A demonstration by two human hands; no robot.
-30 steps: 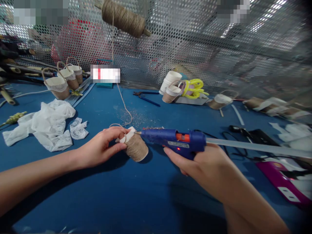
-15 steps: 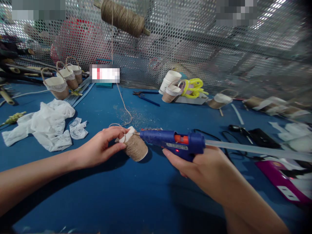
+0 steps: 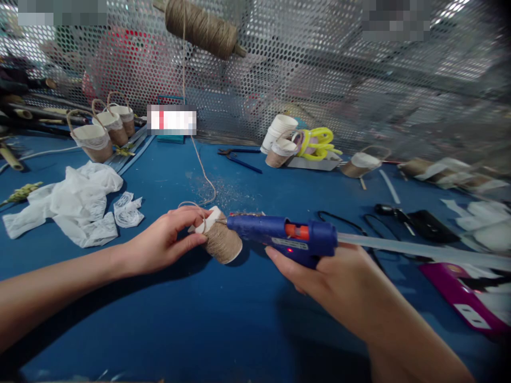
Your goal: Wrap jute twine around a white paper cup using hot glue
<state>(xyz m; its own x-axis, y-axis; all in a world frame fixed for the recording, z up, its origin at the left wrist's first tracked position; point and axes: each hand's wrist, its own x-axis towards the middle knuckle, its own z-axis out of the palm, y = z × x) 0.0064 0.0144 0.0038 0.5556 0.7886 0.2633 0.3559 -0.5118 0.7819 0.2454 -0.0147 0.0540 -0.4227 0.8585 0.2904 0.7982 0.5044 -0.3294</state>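
My left hand (image 3: 165, 242) grips a small paper cup wrapped in brown twine (image 3: 221, 240), lying tilted on the blue table (image 3: 207, 324). Its white rim shows under my fingertips. My right hand (image 3: 331, 276) is closed around a blue hot glue gun (image 3: 285, 236) with an orange trigger and a lit red lamp. The gun's nozzle touches the cup near its rim. A clear glue stick (image 3: 415, 250) sticks out of the gun's back. A strand of twine (image 3: 202, 170) runs from the cup up to a spool (image 3: 202, 29) hanging at the top.
White lace and plastic scraps (image 3: 75, 205) lie at left. Three finished twine baskets (image 3: 101, 133) stand at back left. Stacked paper cups (image 3: 279, 138), yellow scissors (image 3: 317, 143), pliers (image 3: 239, 158) and more cups (image 3: 361, 165) sit further back. Black scissors (image 3: 395, 215) and a purple case (image 3: 463, 298) lie right. Perforated metal screen behind.
The glue gun has shifted slightly left and lower against the cup; my left hand and the cup have barely moved.
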